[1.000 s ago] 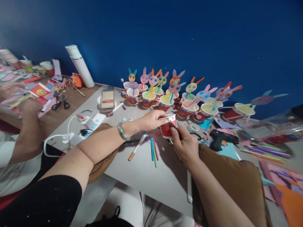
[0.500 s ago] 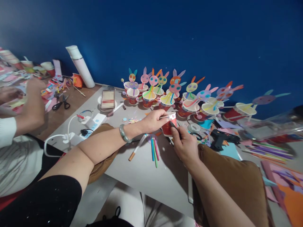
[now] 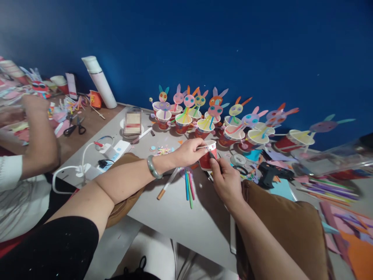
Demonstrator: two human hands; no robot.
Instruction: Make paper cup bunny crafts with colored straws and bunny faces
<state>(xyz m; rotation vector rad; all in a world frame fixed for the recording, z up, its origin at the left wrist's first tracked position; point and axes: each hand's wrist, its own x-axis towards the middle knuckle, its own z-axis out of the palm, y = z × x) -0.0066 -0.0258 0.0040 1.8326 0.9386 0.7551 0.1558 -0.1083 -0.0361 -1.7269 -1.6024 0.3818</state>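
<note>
My left hand [image 3: 190,152] is closed on the white rim of a red paper cup [image 3: 205,161], which stands upright. In my right hand [image 3: 227,179] is a small dark pointed tool [image 3: 211,155], its tip against the right side of the cup; most of it is hidden by my fingers, so its exact kind is unclear. Just in front of the cup lie several coloured straws [image 3: 189,186] and a white stick with a brown end [image 3: 166,186]. Behind it stand several finished-looking paper cups [image 3: 183,123] with rabbit-eared paper faces on straws.
To the right are a black glue gun [image 3: 271,175], a tape roll [image 3: 238,159], loose straws [image 3: 329,190] and a brown cushion [image 3: 282,229]. On the left lie a power strip [image 3: 116,153], scissors [image 3: 75,126] and a white bottle [image 3: 100,83]. A co-worker's arm [image 3: 42,132] is at far left.
Both of my hands keep their grip, and the cup has shifted slightly. The dark tool stays against its side. At far left, the co-worker's hands have moved, and a red paper figure shows there now.
</note>
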